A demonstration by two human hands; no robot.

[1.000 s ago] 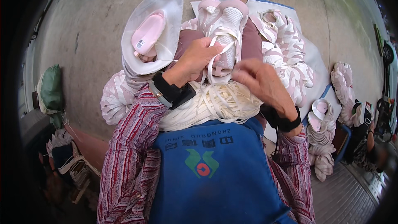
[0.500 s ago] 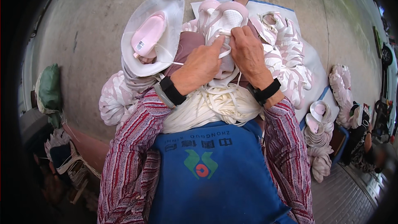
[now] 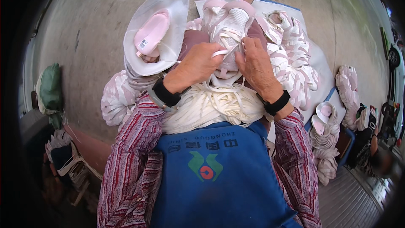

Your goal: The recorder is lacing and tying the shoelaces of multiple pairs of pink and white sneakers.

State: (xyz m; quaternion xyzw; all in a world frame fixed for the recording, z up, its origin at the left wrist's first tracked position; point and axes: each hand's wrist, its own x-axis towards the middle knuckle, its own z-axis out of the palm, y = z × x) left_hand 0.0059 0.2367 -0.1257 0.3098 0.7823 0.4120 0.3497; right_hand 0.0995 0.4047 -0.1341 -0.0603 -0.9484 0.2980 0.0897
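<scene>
In front of me lies a white and pink shoe upper [image 3: 238, 18], its toe pointing away, with a white shoelace [image 3: 230, 38] crossing its front. My left hand [image 3: 195, 67] is closed at its left edge, pinching a loop of the lace between thumb and fingers. On the other side, my right hand [image 3: 258, 66] is closed at the eyelets, thumb and forefinger together on the lace. A second upper [image 3: 211, 7] shows beside the first. Close to my body, a heap of cream laces [image 3: 219, 106] rests above my blue apron [image 3: 228, 164].
Left of the uppers stands a white, hat-shaped piece [image 3: 177, 12] with a pink insole-like part [image 3: 152, 36] in it. Stacked uppers [image 3: 291, 63] lie on a pale sheet [image 3: 322, 61] at right, and more [image 3: 114, 99] at left. A person [image 3: 375, 152] sits far right.
Both hands have come nearer to me and apart from each other. More of the crossed lace on the upper now shows between them.
</scene>
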